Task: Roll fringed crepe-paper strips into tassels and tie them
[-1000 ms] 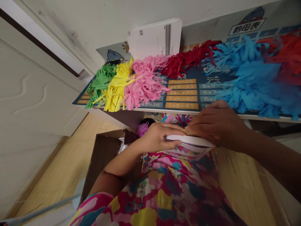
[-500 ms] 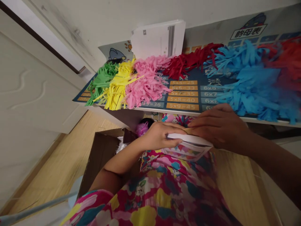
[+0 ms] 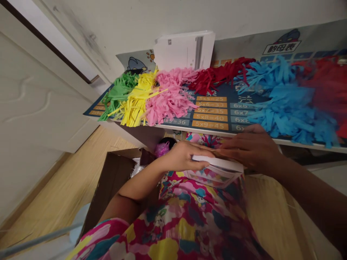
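Note:
My left hand [image 3: 184, 156] is closed around the left end of a thin white stack of paper [image 3: 217, 167], held over my lap just below the table edge. My right hand [image 3: 251, 148] lies on top of the stack's right part, fingers bent and pressed against it. The underside of the stack shows coloured patches. Behind the hands, on the table, lie piles of cut paper strips: green [image 3: 116, 94], yellow [image 3: 135, 101], pink [image 3: 168, 97], red [image 3: 217, 74] and blue [image 3: 287, 104].
The table carries a dark blue multiplication mat [image 3: 214, 112]. A white paper block [image 3: 184, 50] leans on the wall behind the strips. A brown cardboard box [image 3: 114, 180] stands on the wooden floor at my left. A white door [image 3: 29, 119] fills the left side.
Both hands stay on the paper stack in nearly the same grip. The view has tilted up slightly, so the table contents sit a little lower in the picture.

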A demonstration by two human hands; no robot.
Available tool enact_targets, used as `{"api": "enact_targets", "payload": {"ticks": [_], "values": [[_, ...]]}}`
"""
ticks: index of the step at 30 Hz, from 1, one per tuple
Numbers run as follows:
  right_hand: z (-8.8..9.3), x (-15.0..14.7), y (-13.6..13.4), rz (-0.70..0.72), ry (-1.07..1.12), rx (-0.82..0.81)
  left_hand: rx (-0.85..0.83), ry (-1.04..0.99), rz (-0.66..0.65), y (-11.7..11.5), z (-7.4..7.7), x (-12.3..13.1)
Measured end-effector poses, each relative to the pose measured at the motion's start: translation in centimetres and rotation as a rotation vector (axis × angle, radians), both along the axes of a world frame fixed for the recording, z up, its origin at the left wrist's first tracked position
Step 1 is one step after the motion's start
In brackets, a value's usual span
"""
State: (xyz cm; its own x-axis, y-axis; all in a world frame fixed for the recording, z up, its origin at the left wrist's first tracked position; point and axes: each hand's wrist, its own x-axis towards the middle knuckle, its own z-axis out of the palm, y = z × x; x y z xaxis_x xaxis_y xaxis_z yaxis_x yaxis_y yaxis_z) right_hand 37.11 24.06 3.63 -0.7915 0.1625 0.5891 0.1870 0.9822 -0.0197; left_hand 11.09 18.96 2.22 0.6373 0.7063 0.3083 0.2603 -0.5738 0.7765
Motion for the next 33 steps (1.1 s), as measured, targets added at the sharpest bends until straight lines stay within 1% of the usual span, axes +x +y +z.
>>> {"api": "enact_targets", "payload": {"ticks": [6, 9, 11, 14, 16, 17, 19, 22, 24, 26, 29, 31, 33], "values": [[-1.1, 0.7, -0.2, 0.018, 0.007, -0.021, -0.065, 0.008, -0.028, 0.1, 0.3, 0.1], [-1.5, 0.7, -0.1, 0.021, 0.018, -0.041, -0.115, 0.003, -0.018, 0.2, 0.2, 0.0], [-1.8, 0.7, 0.0, 0.027, 0.039, -0.087, -0.130, -0.010, -0.011, 0.4, -0.1, -0.1], [-2.0, 0.3, 0.0, 0.024, 0.087, -0.186, -0.107, -0.029, -0.012, 0.7, -0.3, -0.4], [-1.9, 0.0, 0.0, -0.001, 0.109, -0.235, -0.090, -0.029, -0.011, 0.8, -0.4, -0.4], [-1.8, -0.1, 0.0, -0.037, 0.094, -0.262, -0.088, -0.028, -0.015, 0.9, -0.4, -0.4], [-1.6, -0.3, 0.1, -0.141, 0.041, -0.358, -0.089, -0.030, -0.032, 0.9, -0.2, -0.4], [-1.3, -0.4, 0.2, -0.299, 0.018, -0.633, -0.053, -0.034, -0.029, 0.6, 0.0, -0.2], [-1.2, -0.5, 0.0, -0.334, 0.038, -0.799, -0.022, -0.019, 0.001, 0.3, 0.2, -0.2], [-1.0, -0.6, -0.5, -0.333, 0.038, -0.885, -0.008, 0.010, 0.022, 0.0, 0.3, -0.1], [-0.6, -0.7, -1.4, -0.297, 0.053, -0.866, 0.004, 0.047, 0.039, -0.4, 0.4, 0.1], [-0.4, -0.7, -1.6, -0.275, 0.060, -0.806, 0.013, 0.059, 0.049, -0.5, 0.4, 0.2], [-0.1, -0.5, -1.5, -0.234, 0.018, -0.723, 0.029, 0.063, 0.049, -0.5, 0.4, 0.4]]}}
